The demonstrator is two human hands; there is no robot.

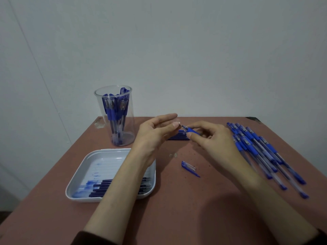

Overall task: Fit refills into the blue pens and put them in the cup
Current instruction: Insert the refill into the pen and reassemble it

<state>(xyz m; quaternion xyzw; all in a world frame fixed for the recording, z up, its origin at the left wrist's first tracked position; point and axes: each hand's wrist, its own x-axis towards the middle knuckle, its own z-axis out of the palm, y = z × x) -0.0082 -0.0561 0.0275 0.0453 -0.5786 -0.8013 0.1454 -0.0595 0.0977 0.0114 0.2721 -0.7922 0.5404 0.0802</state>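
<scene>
On the table (177,213), the cup (130,126) is located rear left, with pens (113,112) inside. The tray (106,163), containing refills (106,189), is located before it. A cap (189,167) is located right of the tray. Loose pens (261,152) are arranged along the right side. Stacked refills (178,137) are located rear centre.

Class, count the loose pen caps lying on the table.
1. The cap lies on the table between the person's arms, right of the tray; the arms could hide others.
</scene>
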